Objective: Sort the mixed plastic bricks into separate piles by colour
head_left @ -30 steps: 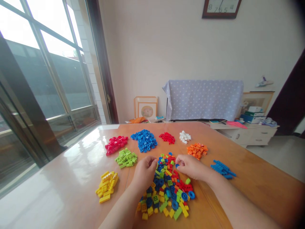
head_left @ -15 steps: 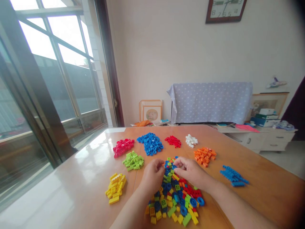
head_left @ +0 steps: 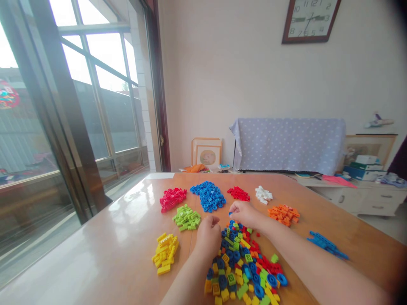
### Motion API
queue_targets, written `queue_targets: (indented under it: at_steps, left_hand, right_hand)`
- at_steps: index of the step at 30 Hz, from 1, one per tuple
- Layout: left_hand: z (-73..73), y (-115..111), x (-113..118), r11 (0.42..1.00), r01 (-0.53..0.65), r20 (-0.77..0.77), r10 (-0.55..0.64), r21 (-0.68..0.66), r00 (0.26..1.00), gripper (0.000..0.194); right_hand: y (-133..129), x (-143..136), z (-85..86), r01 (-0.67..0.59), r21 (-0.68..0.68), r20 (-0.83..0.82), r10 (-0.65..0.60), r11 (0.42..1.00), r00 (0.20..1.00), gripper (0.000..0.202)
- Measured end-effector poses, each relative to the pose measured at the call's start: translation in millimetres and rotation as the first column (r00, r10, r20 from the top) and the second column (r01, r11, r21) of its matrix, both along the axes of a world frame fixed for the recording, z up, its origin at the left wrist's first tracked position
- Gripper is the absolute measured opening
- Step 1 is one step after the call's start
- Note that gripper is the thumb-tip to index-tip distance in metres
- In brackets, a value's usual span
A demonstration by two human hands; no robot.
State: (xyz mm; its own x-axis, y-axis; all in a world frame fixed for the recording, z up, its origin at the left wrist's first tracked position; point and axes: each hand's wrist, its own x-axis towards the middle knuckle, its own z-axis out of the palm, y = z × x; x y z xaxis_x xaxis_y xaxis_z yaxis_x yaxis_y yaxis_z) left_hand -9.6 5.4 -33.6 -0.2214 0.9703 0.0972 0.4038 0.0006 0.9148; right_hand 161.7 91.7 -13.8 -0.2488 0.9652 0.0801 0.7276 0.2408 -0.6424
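A heap of mixed bricks (head_left: 241, 271) in several colours lies at the near middle of the table. Over its far end, my right hand (head_left: 244, 214) pinches a small blue piece (head_left: 231, 214) at its fingertips. My left hand (head_left: 209, 235) is at the heap's left edge, fingers curled together; what they hold, if anything, is hidden. Beyond my hands are a blue pile (head_left: 209, 196), a red pile (head_left: 239, 194) and a white pile (head_left: 263, 195). The lime green pile (head_left: 186, 217) is left of my left hand.
More sorted piles stand around: pinkish red (head_left: 172, 199), yellow (head_left: 165, 253), orange (head_left: 284, 215) and long blue bricks (head_left: 327, 245). Behind the wooden table (head_left: 104, 254) are a cloth-covered object (head_left: 288, 146) and a white cabinet (head_left: 378, 197). Glass doors are on the left.
My right hand has moved away from my left, toward the blue and red piles, with a blue piece at its fingertips. The whole view has shifted slightly.
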Motion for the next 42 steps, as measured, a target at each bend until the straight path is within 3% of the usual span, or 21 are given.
queue_targets:
  at_steps: [6,12,15,20,23,27,33,38,42]
  left_hand:
    - [-5.6,3.5,-0.8,1.0,-0.023,0.016,0.023,-0.003,1.0,0.029]
    - [-0.7,0.8,0.2,0.999,-0.041,0.037,0.042,-0.012,0.998,0.03]
    - [0.5,0.5,0.5,0.999,-0.039,0.034,0.04,-0.024,0.999,0.03]
    - [0.2,-0.5,-0.2,1.0,-0.026,0.026,0.026,-0.009,0.999,0.029]
    - [-0.6,-0.5,-0.5,1.0,-0.012,0.019,0.013,-0.014,1.0,0.029]
    - [-4.0,1.1,0.7,1.0,0.017,0.0,-0.017,-0.011,1.0,0.029]
    - [-8.8,0.7,5.5,0.997,0.077,-0.071,-0.076,0.019,0.995,0.027]
    - [-7.6,-1.7,7.7,0.991,0.124,-0.133,-0.117,0.045,0.984,0.026]
    - [-5.1,-4.3,8.6,0.985,0.152,-0.172,-0.137,0.081,0.976,0.024]
  right_hand:
    - [32.3,-32.8,-11.5,0.108,0.036,0.031,-0.109,0.993,0.994,0.021]
    - [44.7,-28.5,-16.5,0.204,0.059,0.056,-0.208,0.977,0.977,0.021]
    - [49.7,-28.7,-19.2,0.191,0.029,0.052,-0.193,0.981,0.98,0.022]
    - [49.1,-33.7,-17.9,0.139,0.02,-0.086,-0.137,0.99,0.987,0.041]
    - [39.0,-22.2,-9.7,0.136,0.02,-0.174,-0.131,0.99,0.976,0.041]
    - [17.5,16.4,-0.2,0.15,-0.007,-0.239,-0.147,0.989,0.96,0.035]
    - [-24.4,80.0,-4.3,0.163,-0.038,-0.113,-0.167,0.986,0.98,0.029]
    - [-58.8,96.9,0.9,-0.037,-0.131,-0.031,0.033,0.991,0.999,0.019]
    - [-78.0,101.6,17.8,-0.258,-0.227,-0.018,0.261,0.939,0.965,0.021]
